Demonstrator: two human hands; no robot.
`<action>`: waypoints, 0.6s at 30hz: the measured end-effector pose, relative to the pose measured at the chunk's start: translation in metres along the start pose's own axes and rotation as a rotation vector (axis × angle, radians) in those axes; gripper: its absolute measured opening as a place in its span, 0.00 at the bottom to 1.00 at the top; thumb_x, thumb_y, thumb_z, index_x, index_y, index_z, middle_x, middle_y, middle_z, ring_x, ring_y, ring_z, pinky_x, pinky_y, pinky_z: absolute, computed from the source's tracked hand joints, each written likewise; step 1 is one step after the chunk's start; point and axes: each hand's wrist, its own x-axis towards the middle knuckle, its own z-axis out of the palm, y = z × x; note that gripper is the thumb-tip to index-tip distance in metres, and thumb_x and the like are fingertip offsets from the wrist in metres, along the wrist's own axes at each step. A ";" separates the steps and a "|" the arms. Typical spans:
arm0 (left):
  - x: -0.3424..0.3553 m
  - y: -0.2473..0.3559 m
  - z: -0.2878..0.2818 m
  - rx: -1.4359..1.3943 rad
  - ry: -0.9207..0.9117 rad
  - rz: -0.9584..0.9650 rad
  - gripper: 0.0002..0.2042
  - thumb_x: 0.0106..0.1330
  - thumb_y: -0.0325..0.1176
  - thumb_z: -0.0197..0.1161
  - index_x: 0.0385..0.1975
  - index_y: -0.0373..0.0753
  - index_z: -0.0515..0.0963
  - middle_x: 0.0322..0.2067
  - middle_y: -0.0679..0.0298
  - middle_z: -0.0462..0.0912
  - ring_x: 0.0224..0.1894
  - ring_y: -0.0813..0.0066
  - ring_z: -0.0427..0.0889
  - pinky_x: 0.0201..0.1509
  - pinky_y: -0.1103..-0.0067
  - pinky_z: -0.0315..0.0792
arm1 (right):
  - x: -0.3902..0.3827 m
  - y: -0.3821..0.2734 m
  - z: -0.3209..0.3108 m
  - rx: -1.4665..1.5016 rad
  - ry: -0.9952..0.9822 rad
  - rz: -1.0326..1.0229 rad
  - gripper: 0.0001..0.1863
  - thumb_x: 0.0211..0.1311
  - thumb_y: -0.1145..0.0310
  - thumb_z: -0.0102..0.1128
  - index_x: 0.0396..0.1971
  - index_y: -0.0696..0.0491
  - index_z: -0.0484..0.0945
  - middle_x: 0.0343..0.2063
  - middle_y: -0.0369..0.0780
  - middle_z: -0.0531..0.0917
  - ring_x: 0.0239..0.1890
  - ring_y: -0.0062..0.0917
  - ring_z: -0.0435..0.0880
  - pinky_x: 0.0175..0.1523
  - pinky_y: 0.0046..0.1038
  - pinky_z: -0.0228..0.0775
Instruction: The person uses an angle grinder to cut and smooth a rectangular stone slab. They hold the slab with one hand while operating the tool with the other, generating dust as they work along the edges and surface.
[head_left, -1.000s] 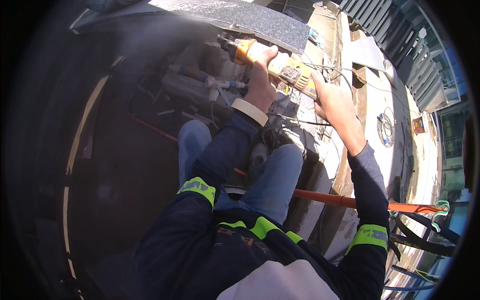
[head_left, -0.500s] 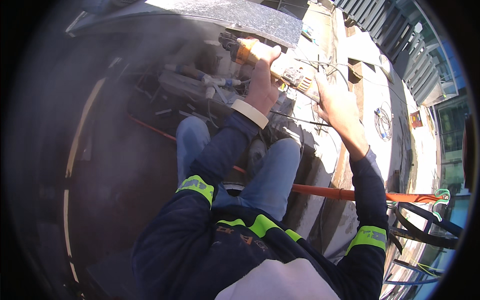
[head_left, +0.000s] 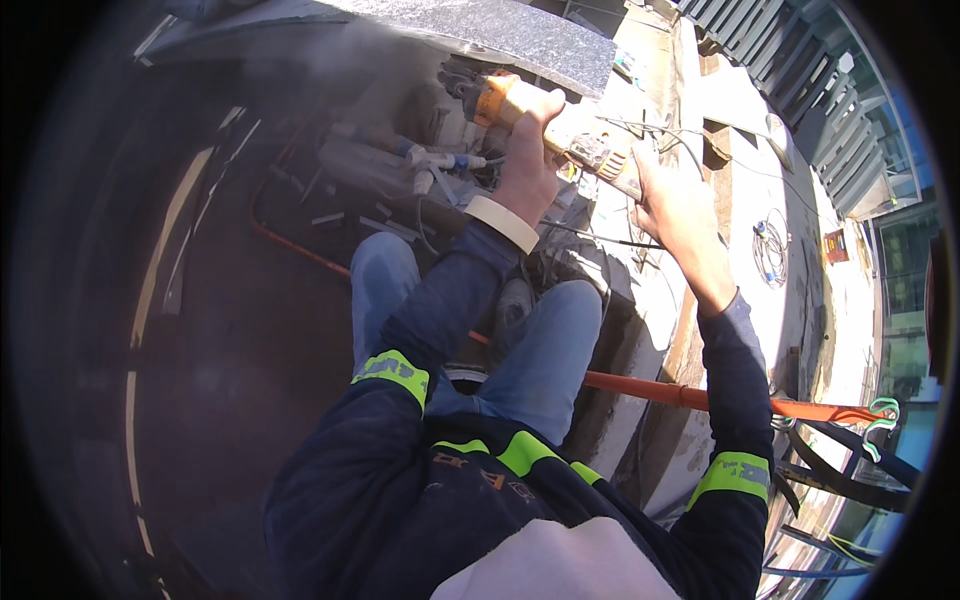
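Both hands grip a yellow angle grinder (head_left: 592,150) held diagonally at the upper middle. My left hand (head_left: 528,165) wraps round it near the head, wrist banded in pale tape or cuff (head_left: 500,222). My right hand (head_left: 668,200) closes on the rear end of the tool. The dark guarded head is at the underside edge of a speckled grey stone slab (head_left: 520,30), with grey dust hanging to its left; whether it touches the stone I cannot tell. Below the tool lie white connectors (head_left: 430,160), cables and scraps.
My knees (head_left: 560,330) are below the tool. An orange pole (head_left: 650,390) crosses to the right, where dark straps (head_left: 840,455) hang. A coiled cable (head_left: 770,250) rests on the pale ledge at right. Grey slatted panels (head_left: 830,120) and glazing stand at the upper right.
The dust cloud spreads leftward and down half a second ago, and is thinner low on the left now. The grinder and both hands shift slightly, staying beside the slab's edge.
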 end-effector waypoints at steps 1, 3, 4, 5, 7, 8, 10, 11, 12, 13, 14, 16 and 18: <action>0.001 0.003 0.000 0.001 0.001 0.009 0.16 0.71 0.43 0.69 0.53 0.46 0.78 0.49 0.65 0.87 0.52 0.68 0.88 0.54 0.62 0.80 | 0.002 0.001 0.002 0.020 0.044 -0.035 0.41 0.55 0.70 0.74 0.72 0.51 0.71 0.40 0.50 0.88 0.43 0.46 0.90 0.48 0.47 0.81; 0.004 0.007 -0.001 0.005 0.036 0.028 0.16 0.70 0.43 0.69 0.53 0.47 0.78 0.48 0.65 0.86 0.52 0.68 0.88 0.55 0.61 0.79 | 0.005 0.003 0.009 0.059 0.132 -0.105 0.41 0.55 0.71 0.73 0.72 0.52 0.72 0.38 0.50 0.88 0.42 0.46 0.90 0.47 0.47 0.81; 0.007 0.010 -0.003 0.008 0.058 0.041 0.16 0.70 0.43 0.70 0.53 0.47 0.78 0.47 0.65 0.86 0.51 0.67 0.88 0.55 0.61 0.79 | 0.010 -0.001 0.006 0.039 0.129 -0.105 0.40 0.55 0.71 0.73 0.71 0.52 0.73 0.36 0.48 0.88 0.41 0.43 0.90 0.44 0.45 0.80; 0.010 0.014 -0.005 0.002 0.054 0.033 0.16 0.70 0.43 0.70 0.53 0.47 0.78 0.47 0.66 0.86 0.51 0.67 0.88 0.55 0.60 0.79 | 0.015 -0.006 0.004 0.017 0.126 -0.105 0.39 0.55 0.71 0.72 0.70 0.53 0.73 0.34 0.46 0.88 0.39 0.41 0.90 0.42 0.43 0.80; 0.017 0.021 -0.010 -0.004 0.039 0.018 0.16 0.69 0.42 0.70 0.53 0.48 0.78 0.46 0.66 0.86 0.52 0.67 0.87 0.55 0.60 0.79 | 0.023 -0.017 -0.001 -0.008 0.124 -0.099 0.38 0.55 0.72 0.72 0.70 0.53 0.74 0.33 0.44 0.88 0.37 0.39 0.90 0.40 0.42 0.80; 0.020 0.024 -0.014 -0.004 0.029 0.010 0.16 0.69 0.42 0.70 0.52 0.48 0.78 0.46 0.67 0.86 0.52 0.67 0.87 0.55 0.60 0.78 | 0.026 -0.023 -0.003 -0.012 0.124 -0.093 0.38 0.56 0.72 0.72 0.70 0.52 0.74 0.34 0.44 0.88 0.38 0.39 0.90 0.40 0.42 0.80; 0.023 0.030 -0.017 0.002 -0.018 -0.010 0.16 0.69 0.42 0.70 0.52 0.48 0.78 0.45 0.67 0.86 0.52 0.67 0.87 0.55 0.60 0.78 | 0.027 -0.026 -0.004 -0.018 0.128 -0.086 0.37 0.56 0.72 0.71 0.70 0.52 0.74 0.34 0.45 0.88 0.38 0.40 0.90 0.40 0.43 0.80; 0.020 0.028 -0.015 0.034 0.007 -0.006 0.16 0.68 0.42 0.70 0.52 0.47 0.79 0.45 0.67 0.86 0.51 0.66 0.88 0.55 0.60 0.79 | 0.026 -0.025 -0.003 -0.021 0.132 -0.086 0.36 0.57 0.73 0.70 0.69 0.52 0.74 0.34 0.45 0.88 0.37 0.41 0.90 0.41 0.43 0.80; 0.017 0.026 -0.013 0.016 0.023 -0.004 0.16 0.68 0.43 0.71 0.52 0.46 0.79 0.45 0.66 0.86 0.51 0.65 0.88 0.55 0.60 0.79 | 0.025 -0.024 -0.003 -0.023 0.137 -0.085 0.36 0.57 0.73 0.69 0.69 0.52 0.74 0.34 0.45 0.88 0.37 0.41 0.90 0.41 0.44 0.81; 0.015 0.024 -0.009 -0.002 0.041 -0.001 0.17 0.68 0.43 0.71 0.52 0.46 0.79 0.45 0.66 0.86 0.50 0.65 0.88 0.55 0.59 0.80 | 0.023 -0.024 -0.005 -0.009 0.123 -0.074 0.34 0.59 0.72 0.68 0.68 0.52 0.74 0.34 0.47 0.88 0.38 0.42 0.91 0.41 0.45 0.81; 0.013 0.022 -0.007 -0.018 0.058 0.002 0.18 0.68 0.44 0.72 0.52 0.45 0.79 0.45 0.65 0.87 0.49 0.65 0.89 0.55 0.59 0.80 | 0.020 -0.024 -0.009 0.005 0.108 -0.061 0.32 0.60 0.72 0.66 0.67 0.52 0.75 0.33 0.48 0.88 0.38 0.43 0.91 0.42 0.46 0.81; 0.011 0.012 -0.006 -0.049 0.033 -0.011 0.18 0.68 0.43 0.71 0.53 0.43 0.79 0.47 0.62 0.88 0.50 0.65 0.89 0.55 0.60 0.81 | 0.010 -0.018 -0.012 0.009 0.074 -0.041 0.32 0.61 0.71 0.66 0.68 0.52 0.74 0.33 0.50 0.88 0.38 0.45 0.91 0.43 0.47 0.81; -0.001 0.001 0.001 -0.051 0.036 -0.012 0.18 0.69 0.42 0.71 0.54 0.42 0.79 0.48 0.61 0.88 0.50 0.66 0.89 0.54 0.62 0.81 | -0.003 -0.009 -0.014 -0.010 0.034 -0.024 0.35 0.60 0.70 0.67 0.70 0.50 0.72 0.34 0.51 0.88 0.39 0.46 0.91 0.44 0.47 0.82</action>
